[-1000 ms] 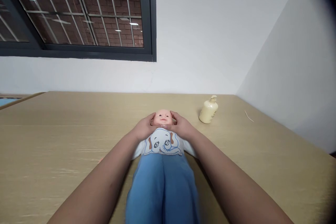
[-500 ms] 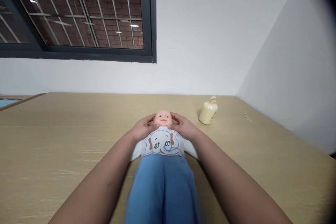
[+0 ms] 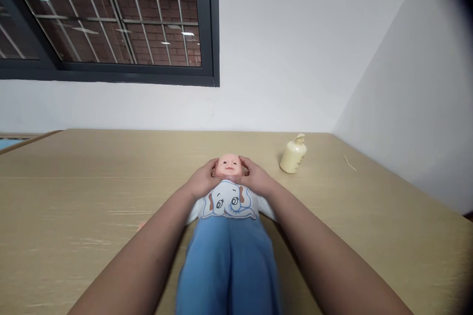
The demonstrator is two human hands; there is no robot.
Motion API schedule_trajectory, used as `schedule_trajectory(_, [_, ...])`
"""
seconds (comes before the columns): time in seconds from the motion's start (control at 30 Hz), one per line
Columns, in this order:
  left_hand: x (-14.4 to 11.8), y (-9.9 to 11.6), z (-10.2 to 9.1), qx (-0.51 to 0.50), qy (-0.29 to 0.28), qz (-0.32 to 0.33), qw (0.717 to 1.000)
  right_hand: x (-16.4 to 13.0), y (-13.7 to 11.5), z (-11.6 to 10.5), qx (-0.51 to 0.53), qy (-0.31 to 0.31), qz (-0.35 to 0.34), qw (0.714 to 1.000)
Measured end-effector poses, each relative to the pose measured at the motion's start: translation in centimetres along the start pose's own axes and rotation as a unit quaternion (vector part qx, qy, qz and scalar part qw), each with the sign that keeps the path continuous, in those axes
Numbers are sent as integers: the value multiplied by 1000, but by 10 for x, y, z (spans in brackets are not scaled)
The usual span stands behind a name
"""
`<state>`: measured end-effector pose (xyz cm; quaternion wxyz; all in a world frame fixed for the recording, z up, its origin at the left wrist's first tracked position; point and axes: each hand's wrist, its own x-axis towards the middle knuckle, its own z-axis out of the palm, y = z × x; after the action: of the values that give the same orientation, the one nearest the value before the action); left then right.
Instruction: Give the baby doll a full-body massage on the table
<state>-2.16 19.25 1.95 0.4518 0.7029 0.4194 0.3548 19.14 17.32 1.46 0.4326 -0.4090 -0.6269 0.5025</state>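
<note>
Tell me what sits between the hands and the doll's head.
Nothing visible does. The left hand and right hand already cup the doll's head from both sides. The cream bottle stands apart, off to the right on the table.

glossy plastic doll [image 3: 229, 167], matt wood table [image 3: 74, 197]

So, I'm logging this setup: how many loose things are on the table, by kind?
Doll, head held by left hand and right hand: 1
Cream pump bottle: 1
Thin pale stick: 1
Total on the table: 3
</note>
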Motion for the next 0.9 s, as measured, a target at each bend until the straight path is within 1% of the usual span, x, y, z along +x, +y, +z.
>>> schedule_trajectory(0.1, [1,0,1,-6,7,-9,1000,1,3,1,22,3,-4,1000])
schedule_trajectory(0.23, [2,-1,-1,-21,-2,-16,1000,2,7,-1,17,12,-3,1000])
schedule_trajectory(0.47, [2,-4,-5,-67,-11,-42,997,3,8,-2,28,5,2,1000])
schedule_trajectory(0.57, [1,-6,-9,-103,-24,-49,993,2,7,-6,37,-4,1,999])
schedule_trajectory(0.67, [-1,-5,-12,-174,-56,-45,982,0,3,-13,46,-45,-13,998])
schedule_trajectory(0.77, [-3,-1,-12,-233,-83,-58,967,-1,1,-19,71,-78,-14,994])
schedule_trajectory(0.83, [-3,2,-12,-249,-89,-62,963,-1,2,-20,92,-74,3,993])
schedule_trajectory(0.9, [-3,2,-11,-249,-91,-54,963,-1,3,-18,84,-57,9,995])
